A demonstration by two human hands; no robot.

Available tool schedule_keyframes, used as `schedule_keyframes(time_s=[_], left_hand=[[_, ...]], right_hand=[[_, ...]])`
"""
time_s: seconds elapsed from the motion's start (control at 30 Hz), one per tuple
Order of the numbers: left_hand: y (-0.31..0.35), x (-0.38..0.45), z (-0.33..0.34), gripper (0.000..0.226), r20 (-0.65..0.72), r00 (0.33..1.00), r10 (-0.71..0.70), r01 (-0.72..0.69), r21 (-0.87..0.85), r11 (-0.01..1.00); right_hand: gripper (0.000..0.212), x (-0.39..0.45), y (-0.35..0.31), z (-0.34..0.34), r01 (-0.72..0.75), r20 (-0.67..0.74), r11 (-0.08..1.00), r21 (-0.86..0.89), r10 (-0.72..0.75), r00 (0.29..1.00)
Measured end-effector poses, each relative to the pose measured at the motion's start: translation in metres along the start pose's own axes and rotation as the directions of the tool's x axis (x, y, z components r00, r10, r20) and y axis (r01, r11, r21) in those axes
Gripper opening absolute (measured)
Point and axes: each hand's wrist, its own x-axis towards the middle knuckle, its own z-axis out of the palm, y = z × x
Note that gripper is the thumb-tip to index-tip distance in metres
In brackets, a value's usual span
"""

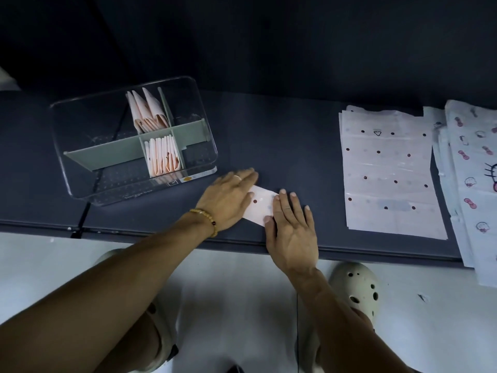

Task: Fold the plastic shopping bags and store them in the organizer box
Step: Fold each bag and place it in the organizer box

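My left hand point(228, 200) lies flat, fingers straight, near the desk's front edge; my right hand point(291, 230) lies flat beside it, fingers spread.

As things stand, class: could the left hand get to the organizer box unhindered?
Probably yes. The left hand lies flat on the folded bag, just beside the organizer box, with only bare table between them.

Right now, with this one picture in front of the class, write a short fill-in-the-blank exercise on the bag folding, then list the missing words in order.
1. Both hands, the left hand and the right hand, press flat on a folded ____.
2. The clear box stands to the ____ of the hands.
3. Folded bags fill ____ of the box's compartments.
4. The unfolded bags lie on the person's ____ side.

Missing words: bag; left; two; right
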Motion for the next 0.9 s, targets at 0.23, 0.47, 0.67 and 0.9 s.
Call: schedule_keyframes(time_s=[0.23,0.47,0.67,0.9], left_hand=[[0.015,0.026,-0.001,0.021,0.099,0.993,-0.06,0.052,0.079,0.995],[0.011,0.002,-0.031,0.011,0.224,0.95,-0.219,0.312,-0.614,0.726],[-0.004,-0.005,-0.072,0.016,0.163,0.931,-0.328,0.244,-0.943,0.225],[-0.059,0.012,-0.113,0.016,-0.051,0.692,-0.72,0.118,-0.976,0.183]], right_hand=[[0.05,0.0,0.002,0.001,0.005,-0.011,0.999,0.046,-0.005,1.0],[0.053,0.006,-0.012,-0.023,-0.073,0.077,0.958,0.277,0.054,0.996],[0.007,0.053,-0.059,-0.075,-0.223,0.087,0.596,0.771,0.249,0.965],[0.01,0.103,-0.099,-0.096,-0.174,0.082,0.492,0.853,0.202,0.976]])
